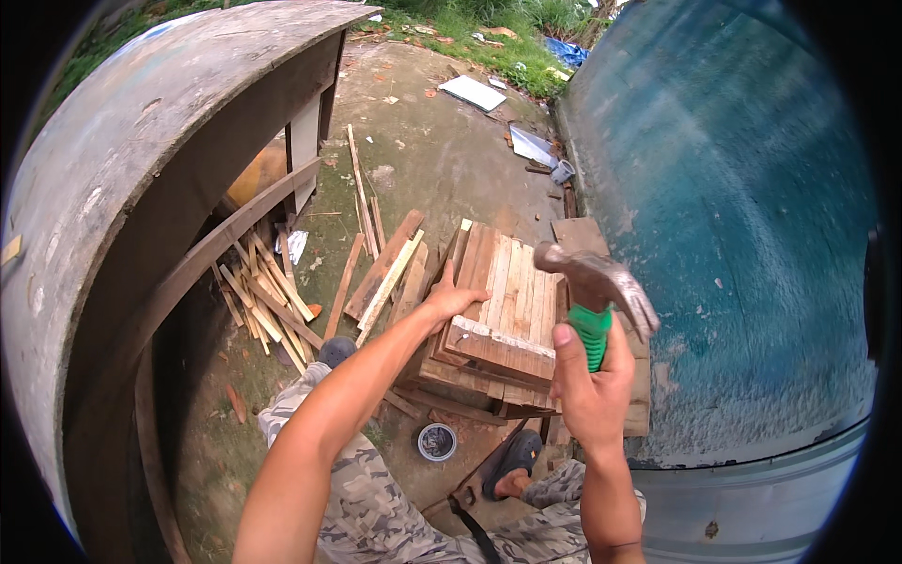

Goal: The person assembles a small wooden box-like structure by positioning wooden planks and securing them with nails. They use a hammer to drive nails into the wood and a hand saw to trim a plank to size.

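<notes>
Our hammer [597, 279] hangs over the right of the slatted box [507, 291], our right hand [594, 381] wrapped round its grip; our half-open left hand [457, 303] braces the box's left. Seemingly hammering, we next need careful aim.

Head-worn fisheye, looking down, wide; near

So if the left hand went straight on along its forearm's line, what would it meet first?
Most likely the pale wooden slats: the left hand lies at their near left side, and its line runs across them. Depth is unclear, so it might skim just above.
</notes>
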A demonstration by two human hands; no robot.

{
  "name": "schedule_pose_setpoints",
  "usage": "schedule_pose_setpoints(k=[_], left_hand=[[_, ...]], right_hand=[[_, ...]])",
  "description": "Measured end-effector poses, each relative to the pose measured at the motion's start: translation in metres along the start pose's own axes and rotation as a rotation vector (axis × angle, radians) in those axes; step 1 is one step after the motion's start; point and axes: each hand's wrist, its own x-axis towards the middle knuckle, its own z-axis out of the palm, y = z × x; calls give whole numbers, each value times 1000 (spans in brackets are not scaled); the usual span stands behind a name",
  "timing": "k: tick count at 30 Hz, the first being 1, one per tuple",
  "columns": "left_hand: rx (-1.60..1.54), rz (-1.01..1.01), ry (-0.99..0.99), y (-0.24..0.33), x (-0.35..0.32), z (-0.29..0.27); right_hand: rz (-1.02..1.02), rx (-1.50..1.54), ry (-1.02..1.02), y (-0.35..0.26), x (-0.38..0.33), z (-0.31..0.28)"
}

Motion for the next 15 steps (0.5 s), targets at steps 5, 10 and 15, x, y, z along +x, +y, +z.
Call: schedule_pose_setpoints(k=[5,10,15], left_hand=[[-47,-25,-6,-1,-1,1],[-85,20,7,5,1,0],[-110,22,-15,3,4,-2]], right_hand=[[-196,-183,23,40,-21,24],[257,-348,-255,86,-34,18],[194,-374,-307,68,-22,18]])
